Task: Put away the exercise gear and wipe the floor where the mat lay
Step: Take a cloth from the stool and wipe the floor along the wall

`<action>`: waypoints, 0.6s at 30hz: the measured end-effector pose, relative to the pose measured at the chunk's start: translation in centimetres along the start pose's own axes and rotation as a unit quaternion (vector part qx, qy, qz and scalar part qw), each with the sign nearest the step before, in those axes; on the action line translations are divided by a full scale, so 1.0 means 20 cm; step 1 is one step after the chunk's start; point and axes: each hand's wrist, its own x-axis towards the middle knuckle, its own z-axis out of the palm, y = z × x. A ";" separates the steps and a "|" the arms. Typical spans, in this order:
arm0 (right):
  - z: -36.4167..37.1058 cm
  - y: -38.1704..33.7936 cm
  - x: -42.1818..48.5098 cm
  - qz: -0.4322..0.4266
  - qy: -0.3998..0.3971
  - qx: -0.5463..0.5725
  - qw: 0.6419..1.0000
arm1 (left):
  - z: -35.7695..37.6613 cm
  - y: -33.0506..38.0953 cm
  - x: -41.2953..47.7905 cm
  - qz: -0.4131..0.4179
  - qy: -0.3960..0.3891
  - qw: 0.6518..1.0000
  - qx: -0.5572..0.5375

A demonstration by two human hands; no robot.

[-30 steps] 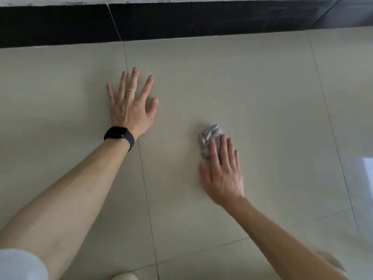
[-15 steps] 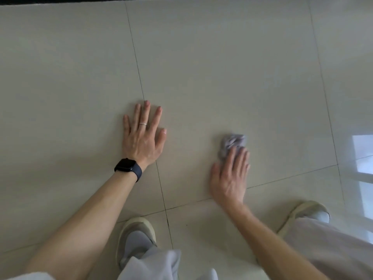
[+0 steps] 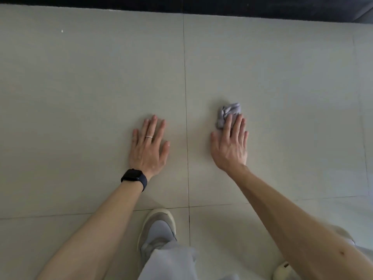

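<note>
My left hand (image 3: 149, 146) lies flat on the floor tile (image 3: 80, 87) just left of the long grout line (image 3: 185, 98). Its palm is down and its fingers are straight and slightly spread, holding nothing. A thin, smooth silver ring (image 3: 149, 136) sits on one finger. A black smartwatch (image 3: 134, 178) with a rounded rectangular face and a matte band wraps the wrist. My right hand (image 3: 230, 146) lies right of the grout line, about as far from it as the left. Its fingers are straight and close together, and its fingertips press on the cloth (image 3: 229, 111) without curling round it. The cloth is a small, crumpled wad of pale lilac-grey fabric with many creases. It lies on the tile right of the grout line, and its far part shows beyond my fingertips. The tiles are large, square, pale beige and smooth, with a faint sheen. A second, thinner joint crosses the grout line nearer to me. My grey shoe (image 3: 158, 227), with its thick cream rubber sole, stands just left of the grout line, below that crossing. The loose hem of a light grey trouser leg (image 3: 169, 263) covers its heel. A black skirting band (image 3: 181, 7) runs across the far end of the grout line.
</note>
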 end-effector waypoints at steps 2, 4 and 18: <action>0.08 -0.10 -0.19 -0.181 -0.046 -0.056 0.981 | -0.01 -0.01 0.01 0.004 0.003 1.000 -0.015; 0.12 -0.08 -0.33 -0.394 -0.108 -0.113 0.906 | -0.02 -0.02 0.02 0.014 0.018 0.999 -0.033; -0.03 -0.46 0.30 -0.251 -0.095 -0.100 0.958 | -0.30 -0.55 0.64 -0.123 0.027 0.991 0.040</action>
